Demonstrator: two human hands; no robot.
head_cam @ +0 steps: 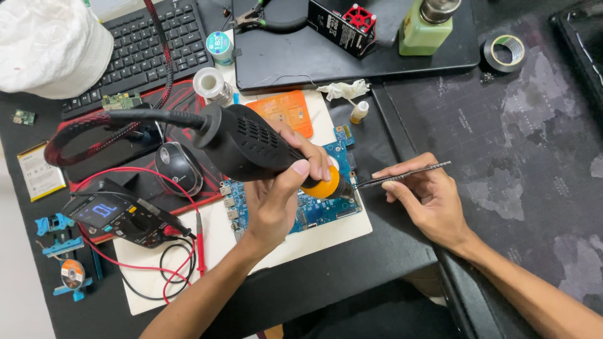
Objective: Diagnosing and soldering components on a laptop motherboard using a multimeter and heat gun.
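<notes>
My left hand [282, 188] grips a black hot-air tool [251, 144] with an orange collar near its nozzle, aimed down and to the right at a blue circuit board [320, 210]. A thick braided red-and-black hose [81, 125] trails from the tool's rear. My right hand [427, 201] holds thin metal tweezers [402, 176], their tips meeting the nozzle over the board's right edge. The board lies on a white mat [326, 242].
A multimeter [119, 216] with red and black leads lies at left beside a black mouse [179, 166]. Behind are a keyboard [144, 44], solder spool [210, 85], orange pad [286, 110], small bottle [359, 112], green dispenser bottle [427, 25], tape roll [505, 50] and pliers [264, 19].
</notes>
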